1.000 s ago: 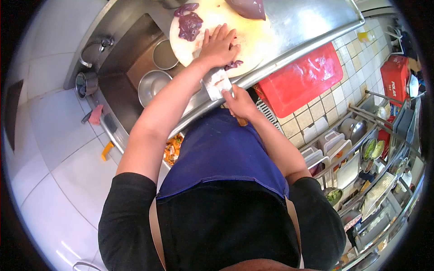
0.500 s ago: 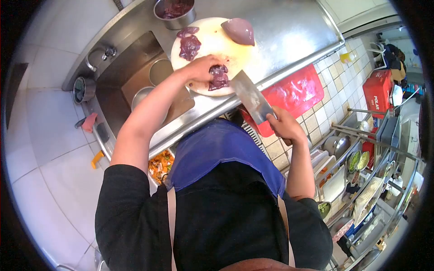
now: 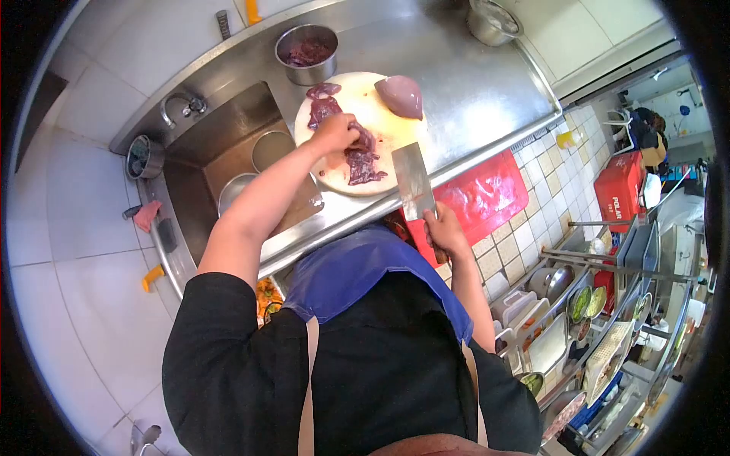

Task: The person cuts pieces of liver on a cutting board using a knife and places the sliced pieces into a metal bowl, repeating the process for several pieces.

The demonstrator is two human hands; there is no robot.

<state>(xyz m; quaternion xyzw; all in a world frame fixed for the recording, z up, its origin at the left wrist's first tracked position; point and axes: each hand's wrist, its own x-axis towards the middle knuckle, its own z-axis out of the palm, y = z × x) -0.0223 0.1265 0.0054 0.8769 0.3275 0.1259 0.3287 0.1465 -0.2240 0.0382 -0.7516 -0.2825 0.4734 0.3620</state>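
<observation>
My left hand (image 3: 335, 135) is closed on a dark red piece of raw liver (image 3: 365, 169), pinching its upper part while the lower part hangs down onto the round white cutting board (image 3: 388, 137). In my right hand (image 3: 446, 230) is a cleaver (image 3: 413, 181), its broad blade pointing up and away at the board's near right edge, apart from the meat. A large smooth piece of liver (image 3: 400, 97) lies at the far right of the board. Smaller dark liver pieces (image 3: 323, 109) lie at its left, partly behind my left hand.
Behind the board stands a metal pot (image 3: 311, 75) holding dark meat. A sink (image 3: 217, 144) with metal containers is to the left. The steel counter (image 3: 471, 83) extends right, with a metal bowl (image 3: 493, 24) at the far end. A red plastic tub (image 3: 487, 194) sits below the counter edge.
My left hand has taken up part of the liver piece, lifting and spreading it. The cleaver has turned more upright. The whole view has shifted, showing more of the counter's far side.
</observation>
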